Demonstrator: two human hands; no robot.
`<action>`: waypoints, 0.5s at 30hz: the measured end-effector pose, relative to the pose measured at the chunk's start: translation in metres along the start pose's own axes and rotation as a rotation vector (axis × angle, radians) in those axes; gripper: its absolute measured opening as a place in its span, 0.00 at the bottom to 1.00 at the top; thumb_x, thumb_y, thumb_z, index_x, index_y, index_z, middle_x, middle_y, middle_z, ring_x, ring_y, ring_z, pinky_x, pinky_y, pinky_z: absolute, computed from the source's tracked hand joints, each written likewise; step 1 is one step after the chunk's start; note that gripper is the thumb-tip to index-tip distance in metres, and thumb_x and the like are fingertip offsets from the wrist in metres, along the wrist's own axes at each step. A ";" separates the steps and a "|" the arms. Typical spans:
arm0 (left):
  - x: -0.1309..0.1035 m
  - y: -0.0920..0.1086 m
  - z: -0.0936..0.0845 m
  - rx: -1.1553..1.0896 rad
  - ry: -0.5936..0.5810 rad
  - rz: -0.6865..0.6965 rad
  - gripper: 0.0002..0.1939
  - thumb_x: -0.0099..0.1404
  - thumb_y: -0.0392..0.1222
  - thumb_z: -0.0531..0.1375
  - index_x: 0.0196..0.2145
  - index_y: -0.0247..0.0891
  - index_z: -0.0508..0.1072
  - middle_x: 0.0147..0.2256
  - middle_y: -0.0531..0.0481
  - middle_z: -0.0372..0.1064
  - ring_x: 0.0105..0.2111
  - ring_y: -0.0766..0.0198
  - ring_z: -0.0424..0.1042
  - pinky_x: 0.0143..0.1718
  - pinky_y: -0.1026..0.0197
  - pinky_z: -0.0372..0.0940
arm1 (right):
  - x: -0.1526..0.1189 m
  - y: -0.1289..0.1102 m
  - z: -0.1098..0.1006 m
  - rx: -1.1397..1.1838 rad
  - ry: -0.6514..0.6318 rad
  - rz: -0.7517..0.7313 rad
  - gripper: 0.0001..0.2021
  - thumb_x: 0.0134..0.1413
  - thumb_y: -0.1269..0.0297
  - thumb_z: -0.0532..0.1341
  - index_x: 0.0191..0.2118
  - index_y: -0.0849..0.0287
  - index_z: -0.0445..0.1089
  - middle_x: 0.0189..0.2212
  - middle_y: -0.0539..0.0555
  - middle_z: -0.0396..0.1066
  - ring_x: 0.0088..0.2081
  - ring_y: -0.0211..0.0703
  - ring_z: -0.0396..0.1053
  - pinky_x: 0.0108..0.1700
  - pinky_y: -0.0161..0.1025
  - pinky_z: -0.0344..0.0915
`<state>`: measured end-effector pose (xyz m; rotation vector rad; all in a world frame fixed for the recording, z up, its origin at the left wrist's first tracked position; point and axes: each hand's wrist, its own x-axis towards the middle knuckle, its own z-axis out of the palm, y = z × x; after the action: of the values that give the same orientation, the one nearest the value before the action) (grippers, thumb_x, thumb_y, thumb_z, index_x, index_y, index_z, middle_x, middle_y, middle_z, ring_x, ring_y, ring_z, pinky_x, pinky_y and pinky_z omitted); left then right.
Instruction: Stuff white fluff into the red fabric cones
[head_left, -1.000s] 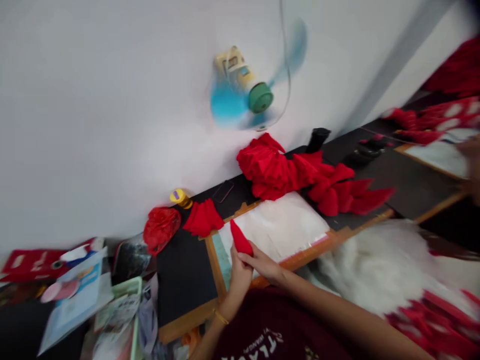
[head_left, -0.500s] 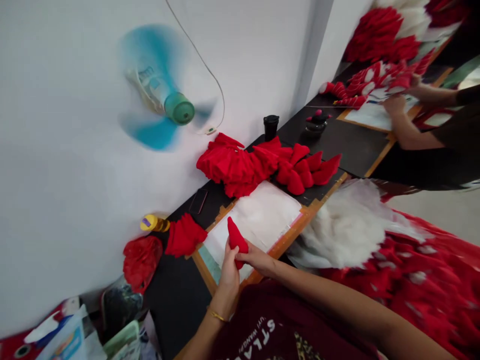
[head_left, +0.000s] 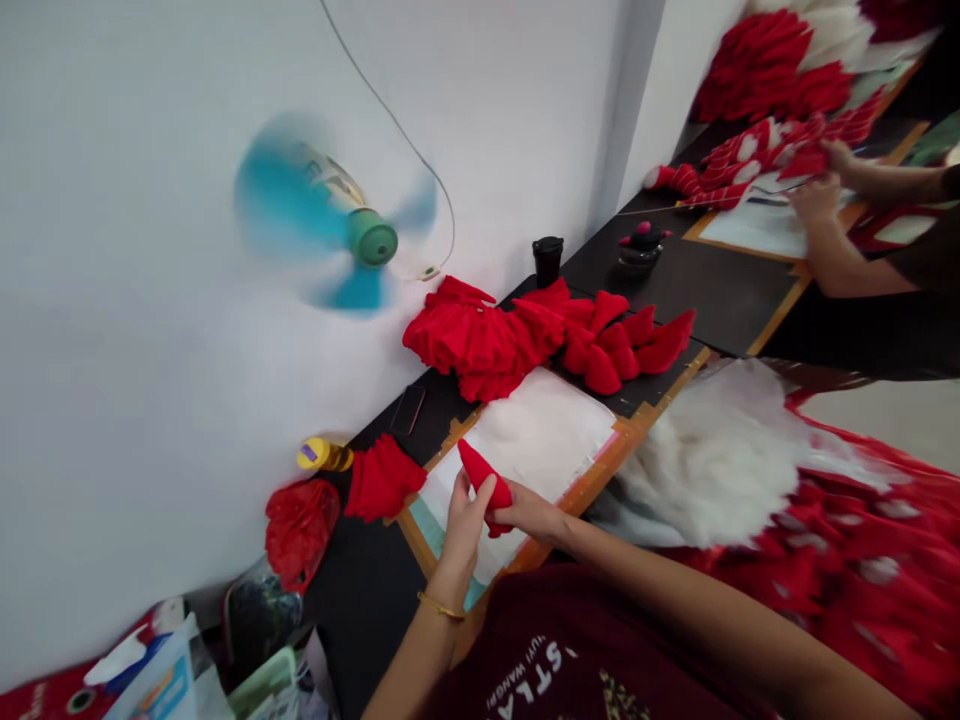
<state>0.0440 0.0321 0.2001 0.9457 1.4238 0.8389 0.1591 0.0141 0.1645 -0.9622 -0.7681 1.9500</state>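
Between my two hands is a small pointed red cloth piece [head_left: 484,474], plump as if stuffed, its tip pointing up and to the left. My left hand [head_left: 466,510] grips its left side, thumb laid across the cloth. From the right, my right hand [head_left: 525,512] holds the lower end, its fingers partly hidden. Beneath them lies a white sheet [head_left: 442,478] taped to the black table, with a heap of white stuffing [head_left: 532,420] on it. Beyond it sit plump red pieces [head_left: 619,345] and a pile of flat red cloth pieces [head_left: 480,335].
A small red stack [head_left: 382,478], yellow container [head_left: 324,455], phone [head_left: 408,410] and black cup [head_left: 548,260] line the wall side. A fan [head_left: 371,237] spins on the wall. Right of the table is a bag of white stuffing [head_left: 712,460]. A co-worker's hands [head_left: 821,190] handle red cloth.
My left thumb has moved up across the red piece, and the piece now leans further left. The whole view has shifted slightly. The co-worker's hands have moved a little.
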 end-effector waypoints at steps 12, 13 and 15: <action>0.003 0.019 0.009 -0.017 -0.011 0.025 0.25 0.59 0.53 0.63 0.50 0.36 0.70 0.19 0.59 0.64 0.17 0.67 0.64 0.23 0.64 0.61 | 0.008 0.008 0.012 -0.403 -0.058 0.011 0.03 0.40 0.70 0.60 0.21 0.58 0.65 0.17 0.46 0.64 0.21 0.35 0.59 0.26 0.35 0.59; 0.004 0.018 0.010 0.005 0.026 0.034 0.25 0.58 0.53 0.64 0.49 0.36 0.71 0.19 0.59 0.64 0.17 0.67 0.64 0.24 0.63 0.62 | 0.010 0.010 0.011 -0.416 -0.040 -0.006 0.03 0.38 0.72 0.60 0.21 0.58 0.65 0.17 0.46 0.63 0.21 0.35 0.58 0.26 0.36 0.60; 0.006 0.016 0.014 0.051 0.112 0.072 0.24 0.57 0.53 0.65 0.46 0.36 0.73 0.22 0.55 0.67 0.22 0.64 0.68 0.29 0.62 0.64 | 0.012 0.015 0.010 -0.418 -0.015 -0.048 0.04 0.36 0.73 0.61 0.21 0.57 0.66 0.17 0.46 0.64 0.23 0.37 0.59 0.30 0.39 0.63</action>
<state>0.0589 0.0436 0.2109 1.0072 1.5210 0.9249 0.1402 0.0157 0.1535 -1.1596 -1.2278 1.7901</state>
